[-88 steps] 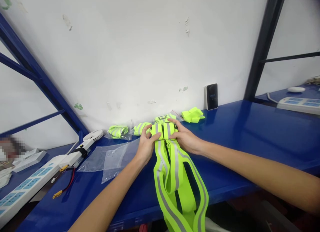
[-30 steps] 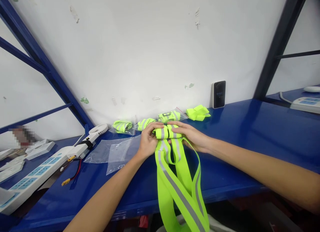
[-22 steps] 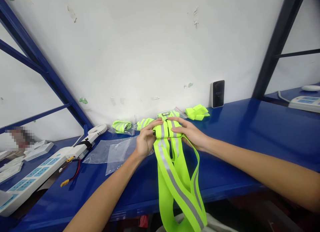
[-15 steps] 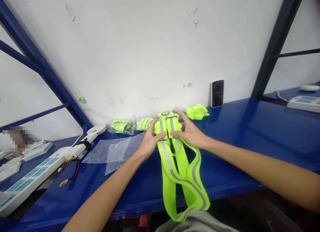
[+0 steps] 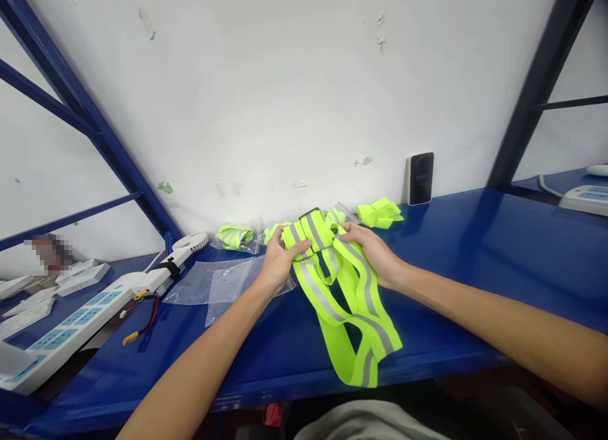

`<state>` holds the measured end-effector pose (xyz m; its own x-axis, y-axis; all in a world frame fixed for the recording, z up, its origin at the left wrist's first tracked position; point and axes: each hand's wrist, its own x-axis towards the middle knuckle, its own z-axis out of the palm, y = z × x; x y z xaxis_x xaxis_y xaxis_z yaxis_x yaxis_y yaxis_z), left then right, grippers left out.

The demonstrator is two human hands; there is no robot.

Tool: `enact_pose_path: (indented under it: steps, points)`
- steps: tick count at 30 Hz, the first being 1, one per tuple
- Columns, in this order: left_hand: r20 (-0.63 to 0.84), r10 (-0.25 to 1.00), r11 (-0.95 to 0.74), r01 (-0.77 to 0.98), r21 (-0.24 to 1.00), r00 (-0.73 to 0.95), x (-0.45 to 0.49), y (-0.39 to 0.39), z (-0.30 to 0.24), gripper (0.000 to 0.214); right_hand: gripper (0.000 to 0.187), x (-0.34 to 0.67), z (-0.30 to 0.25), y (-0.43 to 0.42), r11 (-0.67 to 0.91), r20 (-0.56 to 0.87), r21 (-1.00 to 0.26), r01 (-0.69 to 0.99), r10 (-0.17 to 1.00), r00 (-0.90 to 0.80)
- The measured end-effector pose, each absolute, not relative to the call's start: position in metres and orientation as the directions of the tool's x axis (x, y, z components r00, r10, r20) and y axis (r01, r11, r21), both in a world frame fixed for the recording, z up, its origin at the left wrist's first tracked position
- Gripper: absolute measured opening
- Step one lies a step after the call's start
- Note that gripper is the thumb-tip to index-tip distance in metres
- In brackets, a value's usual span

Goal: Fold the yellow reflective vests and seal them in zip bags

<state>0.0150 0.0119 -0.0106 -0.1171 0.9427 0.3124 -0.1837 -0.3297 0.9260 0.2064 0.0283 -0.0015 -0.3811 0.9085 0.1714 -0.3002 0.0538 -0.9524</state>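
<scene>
A neon yellow reflective strap vest [image 5: 319, 232] with grey stripes is held up over the blue table, its upper part folded into a bundle. My left hand [image 5: 279, 259] grips the bundle's left side, thumb across the front. My right hand [image 5: 373, 250] is closed on the straps at the right side, its fingers partly hidden behind them. Long loops of strap hang below both hands toward the table's front edge. Behind the bundle, a dark buckle edge shows at its top.
Clear plastic bags [image 5: 228, 287] lie left of my hands. Along the wall sit a bagged neon bundle [image 5: 236, 237], a loose neon bundle [image 5: 380, 213] and an upright phone-like device [image 5: 420, 178]. At left are a small white fan [image 5: 190, 241], power strip [image 5: 71, 329] and a red-black cable [image 5: 151, 320].
The folded bundle has tilted and turned between my hands. My right thumb has left its front, and my right hand has shifted to the straps on the right. The hanging loops have risen slightly.
</scene>
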Motion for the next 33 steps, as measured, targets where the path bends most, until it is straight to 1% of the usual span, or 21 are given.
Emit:
enact_pose_path:
  steps: [3,4,8,11,14,18,21,22,24,26,29,31,32,33]
  points:
    - [0.285,0.954,-0.300,-0.265,0.916,-0.095,0.017,0.011,-0.011,0.050,0.025,0.206,0.003,0.025,-0.090,0.071,-0.929,-0.358,0.908,-0.413]
    - [0.272,0.960,-0.279,-0.296,0.914,-0.066,0.018,0.010,-0.011,0.047,0.028,0.206,0.004,0.024,-0.095,0.072,-0.926,-0.365,0.906,-0.417]
    - [0.247,0.969,-0.217,-0.400,0.890,0.025,0.022,0.005,-0.008,0.043,0.029,0.209,0.006,0.025,-0.057,0.110,-0.933,-0.355,0.895,-0.433]
    - [0.209,0.976,-0.162,-0.442,0.882,0.061,0.023,0.001,-0.005,0.048,0.027,0.210,0.003,0.028,-0.038,0.129,-0.938,-0.346,0.884,-0.449]
    - [0.180,0.979,-0.120,-0.445,0.887,0.094,0.023,0.000,-0.005,0.052,0.023,0.207,-0.003,0.032,0.003,0.143,-0.951,-0.310,0.890,-0.433]
    - [0.189,0.980,-0.150,-0.410,0.900,0.057,0.025,0.003,-0.008,0.054,0.022,0.202,-0.012,0.037,0.110,0.203,-0.958,-0.266,0.913,-0.353]
    - [0.240,0.971,-0.220,-0.355,0.909,0.013,0.025,0.006,-0.011,0.051,0.025,0.201,-0.017,0.037,0.175,0.251,-0.951,-0.254,0.917,-0.310]
    - [0.263,0.965,-0.248,-0.334,0.909,0.000,0.024,0.007,-0.013,0.051,0.030,0.201,-0.018,0.037,0.181,0.259,-0.948,-0.260,0.915,-0.308]
    - [0.298,0.954,-0.290,-0.287,0.913,-0.016,0.023,0.009,-0.016,0.052,0.047,0.202,-0.020,0.036,0.198,0.272,-0.949,-0.243,0.908,-0.320]
    - [0.307,0.951,-0.304,-0.226,0.925,-0.023,0.020,0.010,-0.019,0.053,0.063,0.205,-0.021,0.035,0.268,0.304,-0.952,-0.149,0.888,-0.346]
    - [0.300,0.954,-0.300,-0.126,0.946,-0.019,0.015,0.012,-0.021,0.053,0.077,0.208,-0.022,0.032,0.393,0.350,-0.919,0.015,0.836,-0.423]
    - [0.301,0.954,-0.300,-0.084,0.950,-0.002,0.012,0.011,-0.019,0.052,0.083,0.209,-0.018,0.031,0.377,0.325,-0.926,0.016,0.817,-0.477]
    - [0.307,0.952,-0.306,-0.066,0.950,0.007,0.011,0.010,-0.018,0.052,0.081,0.209,-0.016,0.031,0.346,0.305,-0.938,-0.011,0.812,-0.497]
    - [0.312,0.950,-0.311,-0.041,0.950,0.019,0.011,0.009,-0.016,0.053,0.076,0.210,-0.013,0.031,0.306,0.283,-0.951,-0.045,0.805,-0.521]
